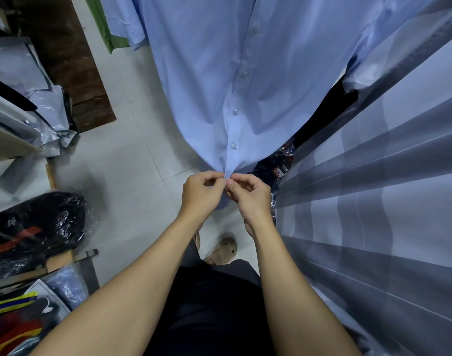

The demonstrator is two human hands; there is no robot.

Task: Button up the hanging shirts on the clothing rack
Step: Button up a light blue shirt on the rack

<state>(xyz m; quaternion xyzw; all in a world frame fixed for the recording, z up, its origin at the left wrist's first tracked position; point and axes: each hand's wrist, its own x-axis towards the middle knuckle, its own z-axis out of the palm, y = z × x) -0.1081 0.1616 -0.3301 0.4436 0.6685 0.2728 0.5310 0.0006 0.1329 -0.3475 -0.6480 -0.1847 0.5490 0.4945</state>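
Looking down from my head camera, I have the light blue button-front cotton shirt [219, 80] hanging straight in front of me, its placket running down the middle toward my hands. Four small pale round buttons [233, 145] show along that placket, and the fabric lies closed at each of them. The bottom of the placket comes to a point right where my hands meet.

My left hand [200, 195] has its fingers curled, thumb and forefinger pinching the shirt's lower edge on the left side of the placket. My right hand [250, 195] is curled the same way, pinching the edge on the right side, its fingertips [230, 182] touching those of the left hand. Whether a button sits between them I cannot tell; my fingers cover that spot.

To my right hangs a grey and pale blue striped fabric [374, 201], close beside my right forearm. Past the shirt's left edge, a green garment [101, 24] hangs further back.

Below is the white tiled floor [122, 160]. At the left of it sits a black item wrapped in clear plastic [37, 227], and above that a stack of pale blue shirts in plastic bags [27, 80]. Another dark plastic-wrapped package [278, 168] lies just behind my right hand. My beige sandal [223, 250] shows between my forearms.
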